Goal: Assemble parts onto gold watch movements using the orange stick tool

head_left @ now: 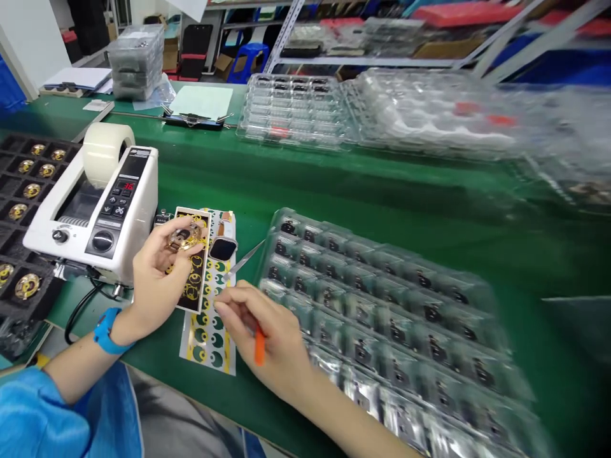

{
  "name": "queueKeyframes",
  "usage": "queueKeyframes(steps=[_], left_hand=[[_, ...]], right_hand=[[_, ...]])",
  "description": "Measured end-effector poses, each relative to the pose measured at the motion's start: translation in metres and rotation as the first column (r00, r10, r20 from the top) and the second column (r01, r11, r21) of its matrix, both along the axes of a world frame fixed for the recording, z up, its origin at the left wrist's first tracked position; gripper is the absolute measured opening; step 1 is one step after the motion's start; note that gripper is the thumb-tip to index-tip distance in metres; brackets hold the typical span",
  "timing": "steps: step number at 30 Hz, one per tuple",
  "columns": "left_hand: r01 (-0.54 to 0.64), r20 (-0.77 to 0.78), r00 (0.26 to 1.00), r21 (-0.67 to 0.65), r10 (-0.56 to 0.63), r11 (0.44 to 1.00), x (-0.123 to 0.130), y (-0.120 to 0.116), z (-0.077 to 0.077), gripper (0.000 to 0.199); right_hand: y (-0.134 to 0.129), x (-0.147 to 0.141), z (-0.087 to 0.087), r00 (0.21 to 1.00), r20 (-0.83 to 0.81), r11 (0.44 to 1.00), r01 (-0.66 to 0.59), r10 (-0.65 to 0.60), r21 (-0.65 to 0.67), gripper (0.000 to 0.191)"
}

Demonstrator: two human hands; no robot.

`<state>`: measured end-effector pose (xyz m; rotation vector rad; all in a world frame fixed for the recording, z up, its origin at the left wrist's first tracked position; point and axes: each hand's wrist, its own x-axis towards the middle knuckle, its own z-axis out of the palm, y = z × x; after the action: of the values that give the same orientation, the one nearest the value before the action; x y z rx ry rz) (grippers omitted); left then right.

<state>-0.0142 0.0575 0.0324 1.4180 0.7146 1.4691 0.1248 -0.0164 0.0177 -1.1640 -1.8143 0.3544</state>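
My left hand (160, 273) holds a round gold-and-clear part (184, 236) between thumb and fingers, above a dark card with yellow rings (193, 289). Under that card lies a sticker sheet (217, 346) with yellow and green ring shapes. My right hand (267, 337) is closed over the sheet's right side, with an orange-handled tool (259, 346) passing through its grip; the tool's tip is too small to make out. Metal tweezers (245, 259) lie just beyond it. A square watch (223, 248) rests on the sheet's upper part.
A white tape dispenser (95, 210) stands at left, beside a black foam tray (48, 292) of gold parts. Clear trays of small dark parts (363, 286) cover the right side. More clear trays (296, 111) and a clipboard (200, 102) sit at the back.
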Motion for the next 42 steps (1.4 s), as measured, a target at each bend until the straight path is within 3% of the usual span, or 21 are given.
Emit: queueKeyframes(steps=[5,8,12,16,22,25,28,31,34,36,38,42], left_hand=[[0.011,0.020,1.000,0.092,-0.013,0.996,-0.002,-0.006,-0.002,0.036],[0.017,0.040,0.999,0.082,-0.020,0.996,-0.003,-0.006,-0.001,0.038],[0.067,0.078,0.995,-0.041,-0.064,0.997,-0.002,-0.005,0.003,0.037],[0.189,0.154,0.976,-0.247,-0.154,0.950,-0.001,-0.001,0.006,0.030],[0.191,0.103,0.981,-0.319,-0.167,0.928,0.000,-0.003,0.005,0.012],[0.173,0.019,0.984,-0.331,-0.176,0.928,0.000,-0.005,0.006,0.011],[0.140,-0.046,0.986,-0.305,-0.162,0.942,-0.001,-0.006,0.005,0.011],[0.111,-0.073,0.988,-0.288,-0.137,0.951,-0.004,-0.006,0.004,0.011],[0.119,-0.081,0.985,-0.315,-0.151,0.942,-0.007,-0.005,0.002,0.012],[0.114,-0.089,0.984,-0.337,-0.153,0.935,-0.008,-0.004,0.000,0.014],[0.106,-0.104,0.983,-0.355,-0.151,0.929,-0.007,-0.004,-0.001,0.017],[0.125,-0.126,0.974,-0.392,-0.188,0.911,-0.003,-0.004,-0.001,0.024]], right_hand=[[0.010,-0.011,-0.023,0.952,0.296,0.997,0.078,-0.079,0.018,0.016],[0.011,-0.009,-0.030,0.935,0.338,0.992,0.122,-0.108,-0.019,0.014],[0.007,-0.007,-0.024,0.943,0.313,0.994,0.106,-0.113,0.042,0.019],[-0.001,-0.005,-0.013,0.933,0.352,0.991,0.032,-0.076,0.129,0.030],[-0.027,0.011,-0.002,0.919,0.388,0.994,0.034,-0.071,0.101,0.026],[-0.036,0.030,-0.004,0.905,0.395,0.987,0.126,-0.156,0.099,0.025],[-0.037,0.065,-0.010,0.875,0.381,0.950,0.311,-0.299,0.031,0.022],[-0.034,0.116,-0.013,0.800,0.395,0.851,0.520,-0.452,-0.079,0.018],[-0.033,0.168,-0.012,0.724,0.435,0.772,0.628,-0.535,-0.095,0.018],[-0.036,0.191,-0.010,0.702,0.457,0.748,0.654,-0.546,-0.111,0.021],[-0.040,0.201,-0.010,0.717,0.485,0.760,0.633,-0.501,-0.150,0.023],[-0.050,0.203,-0.012,0.727,0.628,0.811,0.527,-0.276,-0.254,0.027]])
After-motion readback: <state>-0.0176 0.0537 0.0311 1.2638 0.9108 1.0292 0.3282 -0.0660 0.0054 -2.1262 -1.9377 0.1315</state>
